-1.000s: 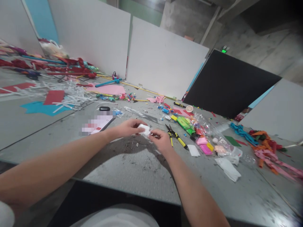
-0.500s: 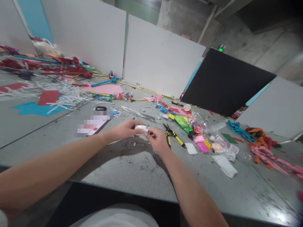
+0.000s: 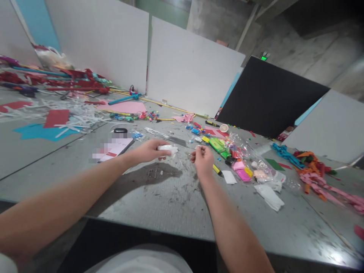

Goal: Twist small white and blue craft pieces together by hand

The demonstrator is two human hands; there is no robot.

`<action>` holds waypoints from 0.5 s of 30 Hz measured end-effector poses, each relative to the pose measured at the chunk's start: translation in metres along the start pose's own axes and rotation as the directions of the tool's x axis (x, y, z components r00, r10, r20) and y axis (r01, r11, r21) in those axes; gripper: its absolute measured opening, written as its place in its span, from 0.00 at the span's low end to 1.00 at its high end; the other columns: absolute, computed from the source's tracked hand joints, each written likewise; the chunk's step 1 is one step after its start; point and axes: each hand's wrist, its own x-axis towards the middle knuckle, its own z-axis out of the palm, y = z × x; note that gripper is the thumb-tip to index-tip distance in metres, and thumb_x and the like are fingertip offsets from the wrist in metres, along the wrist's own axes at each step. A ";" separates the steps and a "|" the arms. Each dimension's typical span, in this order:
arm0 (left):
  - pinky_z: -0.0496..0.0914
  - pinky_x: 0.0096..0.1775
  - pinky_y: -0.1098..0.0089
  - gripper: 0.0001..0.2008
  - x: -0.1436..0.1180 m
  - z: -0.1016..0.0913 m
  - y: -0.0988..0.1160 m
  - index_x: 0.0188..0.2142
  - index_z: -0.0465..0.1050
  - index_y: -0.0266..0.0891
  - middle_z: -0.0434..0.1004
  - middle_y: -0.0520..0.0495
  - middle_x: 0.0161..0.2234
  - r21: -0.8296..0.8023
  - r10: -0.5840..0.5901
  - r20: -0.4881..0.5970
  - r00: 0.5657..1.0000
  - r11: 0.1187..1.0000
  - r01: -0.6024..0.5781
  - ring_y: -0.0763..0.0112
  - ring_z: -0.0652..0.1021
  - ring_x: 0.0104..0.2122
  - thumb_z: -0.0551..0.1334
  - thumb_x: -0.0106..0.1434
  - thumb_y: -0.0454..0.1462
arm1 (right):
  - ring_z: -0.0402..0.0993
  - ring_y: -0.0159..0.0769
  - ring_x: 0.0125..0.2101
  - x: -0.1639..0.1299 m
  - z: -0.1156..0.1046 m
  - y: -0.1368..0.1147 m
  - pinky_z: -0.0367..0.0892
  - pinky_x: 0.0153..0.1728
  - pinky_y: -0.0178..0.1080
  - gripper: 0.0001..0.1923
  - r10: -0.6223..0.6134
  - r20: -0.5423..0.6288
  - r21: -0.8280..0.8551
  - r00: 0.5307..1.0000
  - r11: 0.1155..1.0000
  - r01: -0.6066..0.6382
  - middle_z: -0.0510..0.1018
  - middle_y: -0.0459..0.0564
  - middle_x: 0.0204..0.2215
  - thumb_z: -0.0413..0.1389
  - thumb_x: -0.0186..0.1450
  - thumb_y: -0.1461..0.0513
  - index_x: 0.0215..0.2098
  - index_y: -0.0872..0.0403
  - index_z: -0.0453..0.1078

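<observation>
The left hand (image 3: 152, 150) grips a white packet (image 3: 167, 148) above the desk (image 3: 170, 206), its fingers closed around one end and the crumpled end facing the right hand (image 3: 204, 162). The right hand is apart from the packet; its fingers are pinched together, with a small white bit (image 3: 198, 147) at the tips, too small to identify. A yellow tool handle (image 3: 217, 169) extends from behind the right hand, near a white paper slip (image 3: 229, 177). Bent wire (image 3: 153, 173) lies on the desk below the packet.
</observation>
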 end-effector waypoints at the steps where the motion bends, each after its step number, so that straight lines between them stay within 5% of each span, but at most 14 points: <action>1: 0.80 0.40 0.63 0.17 0.002 -0.004 -0.006 0.49 0.78 0.35 0.82 0.48 0.39 0.024 -0.019 -0.031 0.999 1.000 0.019 0.69 0.82 0.35 0.68 0.74 0.47 | 0.76 0.30 0.30 0.008 -0.005 0.002 0.76 0.31 0.35 0.17 0.050 -0.044 0.037 0.998 0.998 -0.049 0.79 0.46 0.37 0.58 0.79 0.50 0.52 0.56 0.74; 4: 0.81 0.46 0.59 0.15 0.009 -0.014 -0.025 0.52 0.78 0.36 0.82 0.45 0.45 0.090 -0.051 -0.166 0.985 0.994 0.067 0.65 0.83 0.41 0.68 0.74 0.45 | 0.80 0.33 0.35 0.023 -0.012 0.007 0.79 0.36 0.38 0.17 0.186 -0.075 0.140 0.980 0.975 -0.174 0.81 0.49 0.43 0.60 0.78 0.52 0.55 0.56 0.74; 8: 0.80 0.54 0.52 0.14 0.015 -0.018 -0.035 0.52 0.78 0.36 0.81 0.42 0.52 0.099 -0.010 -0.365 0.931 0.994 0.049 0.59 0.82 0.51 0.69 0.73 0.43 | 0.81 0.36 0.40 0.019 -0.002 0.012 0.81 0.40 0.41 0.15 0.301 0.030 0.220 0.953 0.928 -0.300 0.81 0.51 0.46 0.62 0.77 0.54 0.56 0.56 0.75; 11: 0.79 0.55 0.51 0.13 0.006 -0.021 -0.011 0.50 0.79 0.36 0.81 0.42 0.52 0.052 0.082 -0.522 0.849 0.997 -0.064 0.59 0.81 0.51 0.70 0.72 0.42 | 0.82 0.38 0.42 0.010 0.009 0.013 0.82 0.43 0.43 0.16 0.346 0.106 0.238 0.932 0.901 -0.362 0.81 0.52 0.49 0.62 0.77 0.54 0.56 0.56 0.75; 15: 0.79 0.53 0.54 0.14 -0.024 -0.020 0.045 0.52 0.78 0.37 0.81 0.43 0.50 -0.066 0.248 -0.706 0.663 0.910 -0.410 0.61 0.81 0.49 0.70 0.72 0.42 | 0.82 0.38 0.42 0.001 0.016 0.011 0.82 0.43 0.43 0.16 0.368 0.144 0.230 0.919 0.890 -0.393 0.81 0.52 0.49 0.63 0.77 0.55 0.56 0.56 0.75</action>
